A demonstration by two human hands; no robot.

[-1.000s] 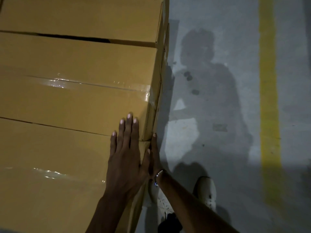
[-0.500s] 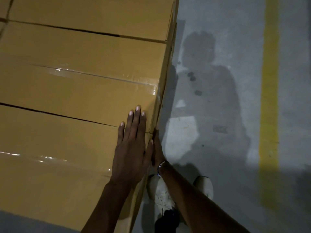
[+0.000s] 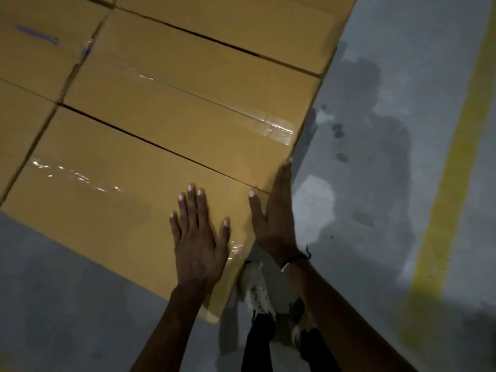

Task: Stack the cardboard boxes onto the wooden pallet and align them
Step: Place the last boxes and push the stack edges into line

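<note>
Several brown cardboard boxes sealed with clear tape form a flat top layer that fills the upper left. My left hand (image 3: 197,237) lies flat, fingers spread, on top of the nearest box (image 3: 107,200), close to its right corner. My right hand (image 3: 273,210) presses flat against the stack's right side, thumb over the top edge, fingers reaching up to the second box (image 3: 188,114). A narrow dark gap separates these two boxes. A third box (image 3: 241,25) sits behind them. The wooden pallet is hidden beneath the stack.
Grey concrete floor (image 3: 375,183) spreads to the right and below the stack, with a yellow painted line (image 3: 451,167) running along the right. My white shoes (image 3: 257,291) stand close to the stack's near corner. More boxes (image 3: 35,49) lie at the far left.
The view has swung, so the stack's near edge and the floor below it now show. My right hand has slid further up along the stack's side, its thumb now over the top edge. My left hand stays flat on the nearest box.
</note>
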